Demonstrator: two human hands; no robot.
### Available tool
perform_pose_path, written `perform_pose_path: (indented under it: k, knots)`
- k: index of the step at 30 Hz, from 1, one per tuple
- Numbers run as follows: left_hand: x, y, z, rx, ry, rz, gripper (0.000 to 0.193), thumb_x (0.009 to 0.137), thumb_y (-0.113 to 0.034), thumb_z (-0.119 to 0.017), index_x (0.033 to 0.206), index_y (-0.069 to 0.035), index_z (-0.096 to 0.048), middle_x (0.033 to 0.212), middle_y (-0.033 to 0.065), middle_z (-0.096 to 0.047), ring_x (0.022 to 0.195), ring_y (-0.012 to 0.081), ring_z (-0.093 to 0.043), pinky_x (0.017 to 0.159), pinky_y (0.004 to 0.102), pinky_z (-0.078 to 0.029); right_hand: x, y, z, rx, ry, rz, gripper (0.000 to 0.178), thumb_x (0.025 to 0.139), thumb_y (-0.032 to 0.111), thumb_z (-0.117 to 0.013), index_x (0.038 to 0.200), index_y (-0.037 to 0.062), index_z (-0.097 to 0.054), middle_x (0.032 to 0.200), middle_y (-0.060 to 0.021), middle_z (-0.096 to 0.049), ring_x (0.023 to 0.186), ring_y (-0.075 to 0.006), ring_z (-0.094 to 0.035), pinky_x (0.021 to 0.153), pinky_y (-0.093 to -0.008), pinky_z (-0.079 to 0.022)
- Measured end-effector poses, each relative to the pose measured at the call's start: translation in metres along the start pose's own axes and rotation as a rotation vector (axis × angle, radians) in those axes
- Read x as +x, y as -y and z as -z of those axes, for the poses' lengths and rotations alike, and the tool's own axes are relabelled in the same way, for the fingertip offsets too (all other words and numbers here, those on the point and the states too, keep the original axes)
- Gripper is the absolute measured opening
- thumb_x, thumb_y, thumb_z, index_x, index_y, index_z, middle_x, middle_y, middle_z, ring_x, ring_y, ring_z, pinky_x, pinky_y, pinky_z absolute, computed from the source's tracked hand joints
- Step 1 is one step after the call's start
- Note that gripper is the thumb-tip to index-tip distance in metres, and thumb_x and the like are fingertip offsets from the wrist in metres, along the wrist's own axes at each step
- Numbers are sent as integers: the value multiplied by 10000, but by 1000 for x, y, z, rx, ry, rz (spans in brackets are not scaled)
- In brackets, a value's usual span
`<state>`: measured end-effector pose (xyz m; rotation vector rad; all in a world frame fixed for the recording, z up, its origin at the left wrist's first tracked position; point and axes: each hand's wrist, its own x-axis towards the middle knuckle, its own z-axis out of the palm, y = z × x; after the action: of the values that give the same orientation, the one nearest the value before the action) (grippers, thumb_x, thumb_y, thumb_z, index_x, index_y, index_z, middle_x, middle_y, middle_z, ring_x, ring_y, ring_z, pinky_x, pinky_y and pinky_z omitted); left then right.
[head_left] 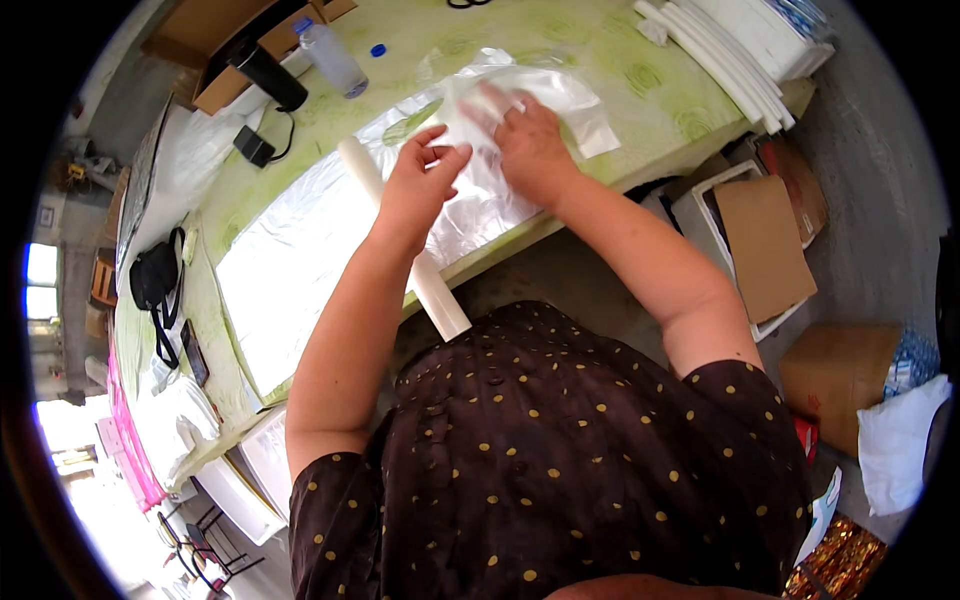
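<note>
My left hand (418,186) hovers over a white roll or tube (438,298) that lies across the table's near edge. Its fingers are loosely bent and apart, with nothing seen between them. To its right, my right hand (530,145) is over a thin clear plastic sheet or bag (592,122); motion smears its fingers, so their grip cannot be made out. Beneath both hands the plastic looks crinkled and shiny. A wide silvery-white sheet (290,262) spreads over the table to the left of the roll.
On the green patterned table (640,75) stand a plastic bottle (335,60) and a black tumbler (268,75). A black adapter (254,147), a black pouch (157,275) and a phone (195,353) lie to the left. White foam tubes (725,70) lie far right; cardboard boxes (835,375) stand below.
</note>
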<state>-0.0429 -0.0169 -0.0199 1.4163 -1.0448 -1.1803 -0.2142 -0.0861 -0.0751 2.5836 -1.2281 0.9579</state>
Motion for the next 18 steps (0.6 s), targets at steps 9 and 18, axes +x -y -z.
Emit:
perform_pose_path:
  k: [9, 18]
  knots:
    - [-5, -8, 102, -311, -193, -57, 392, 952, -148, -690, 1313, -67, -559, 1074, 29, -652, 938, 143, -624, 844, 329, -534, -7, -12, -12, 192, 367, -263, 658, 911, 313, -662, 1488, 65, -464, 1434, -225, -536, 1338, -393, -478, 1152, -466, -352]
    - [-53, 54, 260, 95, -497, 216, 530, 885, -154, -748, 1377, -112, -558, 1065, 35, -652, 946, 155, -613, 872, 349, -517, -45, -106, 5, 154, 7, -436, 613, 907, 286, -679, 1461, 98, -496, 1412, -206, -559, 1320, -391, -484, 1113, -483, -392]
